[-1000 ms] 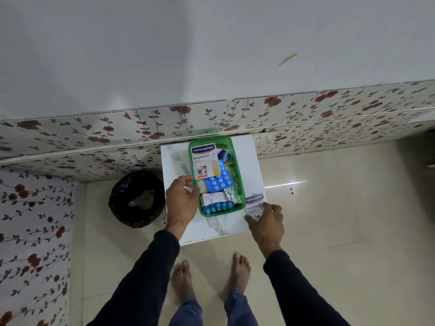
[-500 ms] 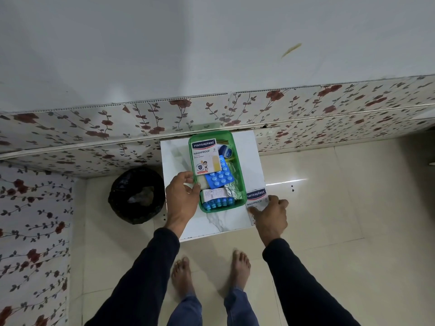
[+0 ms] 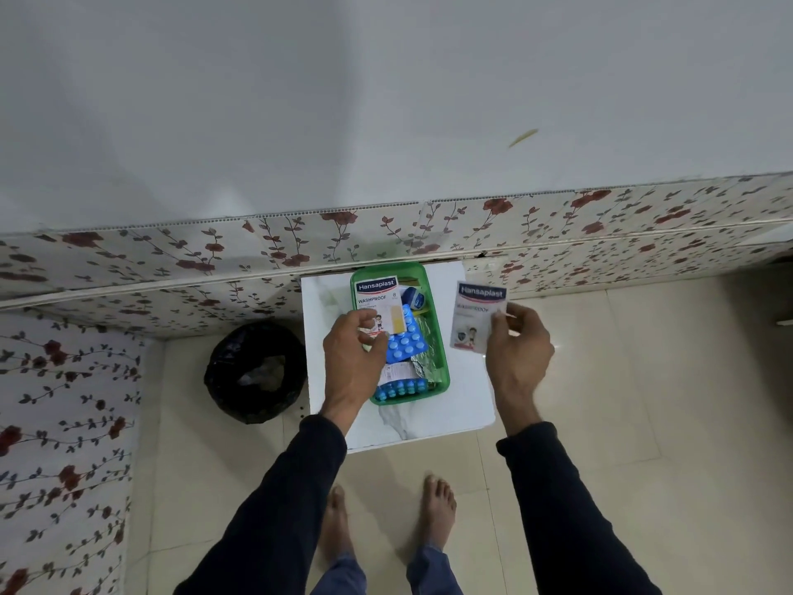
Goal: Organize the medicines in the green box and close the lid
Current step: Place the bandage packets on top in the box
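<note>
Green box (image 3: 433, 319) sits lidless on a small white marble-look table (image 3: 465, 405), pushed against the floral-tiled wall base (image 3: 171, 255). Inside: a Hansaplast plaster packet (image 3: 379, 300) at the far end, a small blue-capped item (image 3: 414, 297) beside it, a blue pill blister (image 3: 405, 343) mid-box, a silver foil strip (image 3: 422, 332) along the right side, a second blue blister strip (image 3: 401, 387) at the near end. Left hand (image 3: 354, 360) is over the box's left edge, thumb and fingers curled at the near corner of the in-box packet; whether it really pinches it, cannot tell. Right hand (image 3: 519, 350) is raised to the right of the box, pinching a second Hansaplast packet (image 3: 474, 317) by its right edge, packet upright and clear of the table. Black bin bag (image 3: 253, 371) is on the floor left of the table.
</note>
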